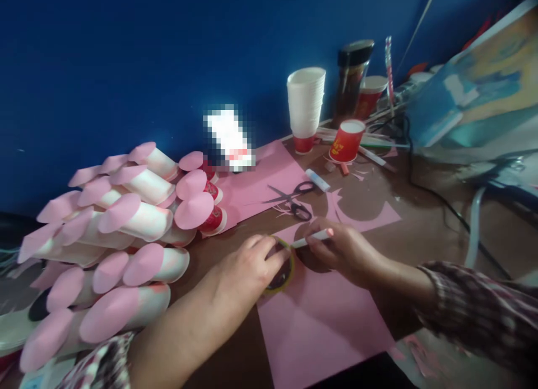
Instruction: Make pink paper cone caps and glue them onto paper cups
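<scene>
Deep blue wall behind, brown surface (420, 232) crowded with craft bits.
Left hand (247, 268) presses a tape ring (282, 277) flat on the pink paper (323, 322), fingers curled over its rim; right hand (344, 251) pinches a white pen (313, 239) with its tip at the ring's edge. Scissors (294, 201) lie just beyond, pink-capped cups (121, 237) heaped to the left. Red cup (347, 141) carries yellow print, too blurred to read.
</scene>
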Demonstrator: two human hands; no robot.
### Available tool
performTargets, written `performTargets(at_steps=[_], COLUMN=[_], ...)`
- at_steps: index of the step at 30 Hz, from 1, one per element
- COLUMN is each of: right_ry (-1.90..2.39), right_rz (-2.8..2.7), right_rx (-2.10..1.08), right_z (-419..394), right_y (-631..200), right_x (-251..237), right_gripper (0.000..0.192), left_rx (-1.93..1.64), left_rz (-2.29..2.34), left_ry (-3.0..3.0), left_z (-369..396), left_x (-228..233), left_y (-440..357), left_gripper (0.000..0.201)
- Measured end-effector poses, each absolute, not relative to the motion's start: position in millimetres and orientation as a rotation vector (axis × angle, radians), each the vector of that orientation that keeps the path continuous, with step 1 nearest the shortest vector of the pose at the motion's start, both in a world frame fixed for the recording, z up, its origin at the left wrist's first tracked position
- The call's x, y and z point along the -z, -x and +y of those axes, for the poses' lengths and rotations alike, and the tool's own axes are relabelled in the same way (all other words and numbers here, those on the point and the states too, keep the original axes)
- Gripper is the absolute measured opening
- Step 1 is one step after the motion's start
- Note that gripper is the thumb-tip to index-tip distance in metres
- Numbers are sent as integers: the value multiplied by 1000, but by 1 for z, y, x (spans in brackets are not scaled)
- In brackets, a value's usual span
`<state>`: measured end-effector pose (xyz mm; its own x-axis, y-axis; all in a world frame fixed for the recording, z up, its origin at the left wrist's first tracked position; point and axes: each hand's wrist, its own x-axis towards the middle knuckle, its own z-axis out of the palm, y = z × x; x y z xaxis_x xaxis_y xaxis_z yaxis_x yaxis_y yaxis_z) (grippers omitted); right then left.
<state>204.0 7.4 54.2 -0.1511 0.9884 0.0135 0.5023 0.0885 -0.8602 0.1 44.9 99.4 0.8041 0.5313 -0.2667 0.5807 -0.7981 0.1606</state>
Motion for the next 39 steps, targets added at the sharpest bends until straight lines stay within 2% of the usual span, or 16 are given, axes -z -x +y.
performTargets(at_steps=[12,16,24,28,33,39], right_ry=[1482,1480,1363,1287,1268,1272], right_rz=[-1855,-1813,-1557,-1343,-1213,-1085], right_rx=[-703,-776,-915,-1043,-1039,-1052], right_z=[-60,-74,-101,-118,-130,-131], right_y=[-188,-180,-182,-198,-221,-240], right_x=[-48,-51,-67,-57,-42,-43], right_gripper=[11,12,14,21,29,32], left_rx=[199,230,259,297,351,185], left_rz=[813,813,822,825,912,1064], left_ry=[-2755,-2772,-2776,-2763,-2692,-2564], left_z=[37,39,39,43,46,40], left_x=[-117,-110,-115,-114,-112,-121], left_y=[6,8,6,4,1,8], left_gripper=[65,72,71,77,88,93])
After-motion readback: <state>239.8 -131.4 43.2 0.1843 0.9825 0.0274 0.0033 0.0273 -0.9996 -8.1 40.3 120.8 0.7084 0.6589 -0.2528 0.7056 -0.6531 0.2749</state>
